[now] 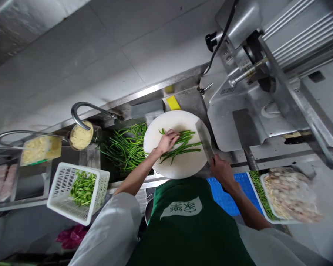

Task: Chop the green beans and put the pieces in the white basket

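A round white cutting board (pixel 180 166) lies on the steel counter in front of me. A bunch of long green chili peppers (pixel 183 146) lies across it. My left hand (pixel 168 141) rests curled on the left end of the bunch, pressing the peppers down. My right hand (pixel 222 170) grips the handle of a cleaver (pixel 204 140), whose blade stands at the board's right edge, just right of the peppers' tips.
A sink (pixel 122 147) left of the board holds a pile of whole green peppers. A white basket (pixel 77 192) with cut green pieces sits lower left. Food containers (pixel 40 149) stand near the tap (pixel 83 111). A meat slicer (pixel 255 92) fills the right; a tray (pixel 288 194) lies below it.
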Action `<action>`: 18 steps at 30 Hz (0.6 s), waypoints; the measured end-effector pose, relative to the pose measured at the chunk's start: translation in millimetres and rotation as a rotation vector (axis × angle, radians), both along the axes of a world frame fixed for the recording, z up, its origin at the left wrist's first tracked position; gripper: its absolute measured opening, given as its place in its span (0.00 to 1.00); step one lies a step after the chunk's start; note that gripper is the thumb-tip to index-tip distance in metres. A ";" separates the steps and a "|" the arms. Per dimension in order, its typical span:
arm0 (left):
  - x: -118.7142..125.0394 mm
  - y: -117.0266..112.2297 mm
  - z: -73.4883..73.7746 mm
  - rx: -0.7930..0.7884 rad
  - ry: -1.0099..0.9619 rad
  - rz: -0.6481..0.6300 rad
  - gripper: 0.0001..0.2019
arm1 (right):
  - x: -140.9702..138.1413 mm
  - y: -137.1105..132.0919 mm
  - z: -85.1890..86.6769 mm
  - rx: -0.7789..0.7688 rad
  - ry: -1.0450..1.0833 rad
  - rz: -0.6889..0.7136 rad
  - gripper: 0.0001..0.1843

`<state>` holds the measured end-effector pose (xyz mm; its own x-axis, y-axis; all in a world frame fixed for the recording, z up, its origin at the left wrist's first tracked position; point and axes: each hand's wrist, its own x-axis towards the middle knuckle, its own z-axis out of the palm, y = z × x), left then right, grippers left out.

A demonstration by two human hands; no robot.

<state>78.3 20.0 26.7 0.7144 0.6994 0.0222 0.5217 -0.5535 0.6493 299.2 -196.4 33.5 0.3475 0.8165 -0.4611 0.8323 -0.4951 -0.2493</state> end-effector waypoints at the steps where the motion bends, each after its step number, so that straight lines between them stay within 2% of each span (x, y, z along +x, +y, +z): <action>1: -5.6 2.0 11.8 -0.007 -0.080 0.067 0.13 | 0.4 0.2 0.6 -0.004 0.000 0.001 0.16; 3: -19.8 4.4 36.8 -0.003 -0.257 0.259 0.13 | 1.5 0.6 1.6 -0.012 0.003 0.007 0.16; 5: -34.8 1.1 55.6 -0.035 -0.457 0.467 0.13 | 2.3 0.7 1.9 -0.015 0.006 0.009 0.15; 7: -45.3 -10.4 59.5 -0.129 -0.643 0.616 0.14 | 2.8 0.3 1.1 -0.010 0.007 0.015 0.15; 8: -47.8 -19.0 54.5 -0.188 -0.703 0.662 0.15 | 2.9 0.1 0.3 -0.006 0.006 0.017 0.16; 10: -47.5 -39.3 32.9 -0.315 -0.718 0.698 0.17 | 3.0 -0.4 -1.6 -0.002 -0.001 0.024 0.16; 12: -44.1 -58.5 4.6 -0.409 -0.607 0.678 0.19 | 3.2 -0.8 -3.4 0.006 -0.009 0.027 0.16; 14: -43.5 -71.1 -18.6 -0.412 -0.426 0.605 0.19 | 3.8 -0.8 -4.5 0.008 -0.008 0.027 0.15; 16: -48.5 -74.9 -29.2 -0.342 -0.240 0.509 0.15 | 4.7 -0.7 -5.2 0.002 0.000 0.024 0.15; 18: -57.2 -71.8 -27.7 -0.257 -0.101 0.413 0.10 | 5.5 -0.6 -5.9 -0.005 0.010 0.016 0.16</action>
